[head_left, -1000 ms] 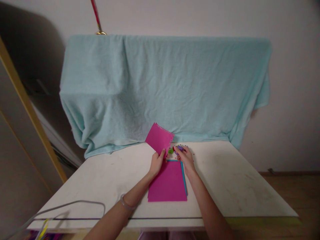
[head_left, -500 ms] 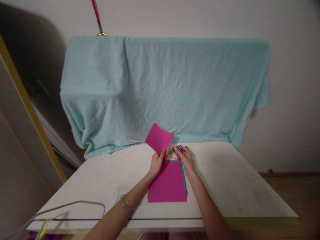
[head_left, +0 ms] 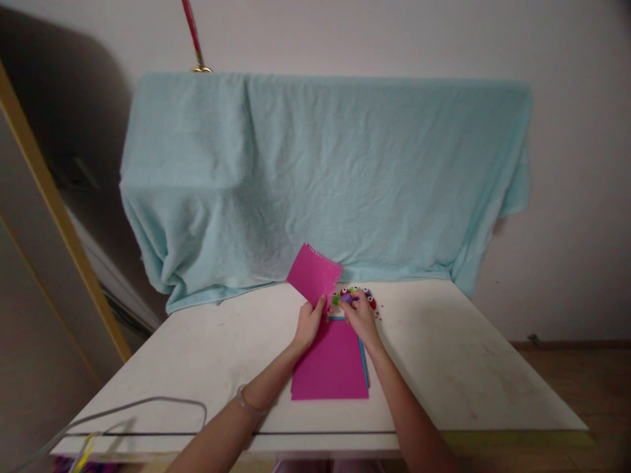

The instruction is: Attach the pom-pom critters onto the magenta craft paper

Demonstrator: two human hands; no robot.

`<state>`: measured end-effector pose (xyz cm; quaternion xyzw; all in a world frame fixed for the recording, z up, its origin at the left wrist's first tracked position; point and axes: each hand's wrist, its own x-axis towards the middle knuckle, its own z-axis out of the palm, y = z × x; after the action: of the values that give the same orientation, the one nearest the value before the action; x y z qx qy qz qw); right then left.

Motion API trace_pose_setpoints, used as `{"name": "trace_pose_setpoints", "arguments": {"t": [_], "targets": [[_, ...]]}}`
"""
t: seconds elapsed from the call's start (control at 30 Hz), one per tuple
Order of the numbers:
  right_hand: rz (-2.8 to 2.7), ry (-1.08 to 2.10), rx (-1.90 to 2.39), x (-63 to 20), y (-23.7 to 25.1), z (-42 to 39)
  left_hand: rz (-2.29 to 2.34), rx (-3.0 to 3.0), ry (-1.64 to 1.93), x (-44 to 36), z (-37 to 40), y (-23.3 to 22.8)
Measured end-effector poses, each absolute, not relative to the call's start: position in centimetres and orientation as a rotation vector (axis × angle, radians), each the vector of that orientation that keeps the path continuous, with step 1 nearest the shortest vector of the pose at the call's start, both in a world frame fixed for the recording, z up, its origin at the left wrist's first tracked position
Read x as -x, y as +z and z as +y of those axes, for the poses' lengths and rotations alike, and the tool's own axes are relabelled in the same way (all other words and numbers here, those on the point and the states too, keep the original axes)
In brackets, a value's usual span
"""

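Left hand (head_left: 309,323) pinches pink sheet (head_left: 315,272); right hand (head_left: 362,317) fingering small decorations (head_left: 355,296), grip unclear.

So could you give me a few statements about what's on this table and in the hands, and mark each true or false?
1. The left hand holds up a pink sheet. True.
2. The right hand rests flat on the bare table. False: its fingers are at the small colourful pieces.
3. A pink paper stack lies on the table. True.
4. The cloth behind is red. False: it is light blue.
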<state>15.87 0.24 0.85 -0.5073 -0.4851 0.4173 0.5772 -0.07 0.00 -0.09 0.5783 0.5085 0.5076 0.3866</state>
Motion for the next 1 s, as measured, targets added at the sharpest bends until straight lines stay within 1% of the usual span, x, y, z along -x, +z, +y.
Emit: {"name": "trace_pose_setpoints", "arguments": {"t": [0.2,0.37,0.63,1.0], "targets": [[-1.515,0.562,1.468,-16.1,1.1,0.2,1.303,-1.466,1.287,0.1,0.2,-0.4],[-1.720,0.374,1.700,-15.9,1.5,-0.1,1.319,-1.458,1.281,0.0,0.3,-0.4],[-1.866,0.325,1.810,-15.5,2.0,-0.6,1.333,-1.477,1.277,-0.1,0.0,0.1],[-1.921,0.290,1.799,-15.3,1.9,-0.6,1.353,-1.476,1.274,0.0,0.0,0.0]]}}
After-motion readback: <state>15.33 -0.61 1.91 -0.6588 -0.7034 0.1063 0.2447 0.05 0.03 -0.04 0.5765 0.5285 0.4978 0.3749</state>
